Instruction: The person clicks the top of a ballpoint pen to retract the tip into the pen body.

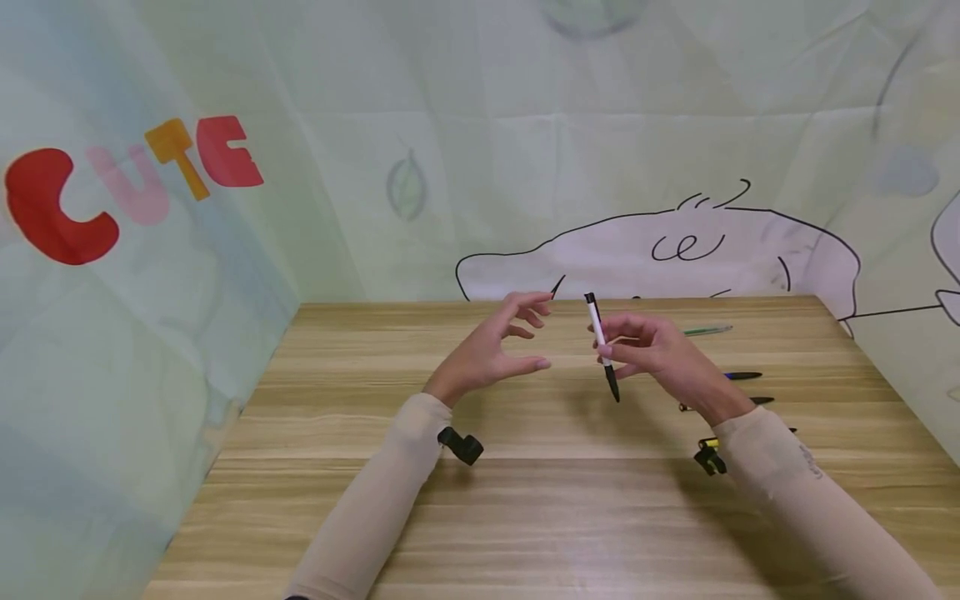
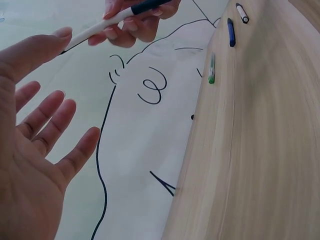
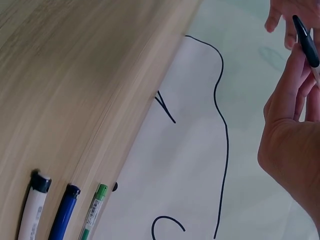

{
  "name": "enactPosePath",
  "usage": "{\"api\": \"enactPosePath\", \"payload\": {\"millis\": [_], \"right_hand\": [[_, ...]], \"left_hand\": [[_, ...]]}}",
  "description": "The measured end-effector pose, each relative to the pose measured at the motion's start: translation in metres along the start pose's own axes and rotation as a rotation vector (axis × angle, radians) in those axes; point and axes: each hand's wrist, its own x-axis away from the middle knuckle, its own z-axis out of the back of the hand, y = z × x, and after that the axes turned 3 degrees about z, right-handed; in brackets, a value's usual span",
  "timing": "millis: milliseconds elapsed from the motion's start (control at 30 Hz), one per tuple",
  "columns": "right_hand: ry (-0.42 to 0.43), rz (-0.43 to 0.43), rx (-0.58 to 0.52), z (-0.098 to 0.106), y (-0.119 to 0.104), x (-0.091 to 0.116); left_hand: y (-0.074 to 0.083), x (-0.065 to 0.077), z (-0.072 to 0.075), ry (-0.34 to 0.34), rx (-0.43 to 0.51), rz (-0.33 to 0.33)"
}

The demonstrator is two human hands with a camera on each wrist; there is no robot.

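Observation:
A white pen with black ends (image 1: pixel 597 327) is pinched between the thumb and fingers of my right hand (image 1: pixel 651 350), raised over the table. It tilts slightly, one black end up and the tapered black end down. My left hand (image 1: pixel 501 346) is held up to the left of the pen, fingers spread and thumb apart, with nothing in it. In the left wrist view the pen (image 2: pixel 107 22) passes close by the left thumb tip. The right wrist view shows the pen's black end (image 3: pixel 306 42) pointing toward the left hand (image 3: pixel 295 12).
On the wooden table (image 1: pixel 525 517), to the right, lie a green pen (image 1: pixel 708 330), a blue pen (image 1: pixel 742 376), a white-and-black pen (image 3: pixel 35 205) and a yellow pen (image 1: pixel 708 443), partly behind the right forearm. A printed cloth (image 1: pixel 420 150) hangs along the table's back edge and left side.

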Motion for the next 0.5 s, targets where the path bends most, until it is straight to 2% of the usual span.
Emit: {"api": "enactPosePath", "payload": {"millis": [100, 267, 500], "right_hand": [[0.002, -0.006, 0.012, 0.003, 0.001, 0.001], [-0.001, -0.005, -0.004, 0.011, 0.005, 0.003], [-0.005, 0.009, 0.013, 0.023, 0.008, 0.006]], "left_hand": [[0.005, 0.009, 0.006, 0.01, 0.016, 0.014], [0.026, 0.022, 0.015, 0.021, 0.042, 0.071], [0.026, 0.033, 0.023, 0.033, 0.049, 0.079]]}}
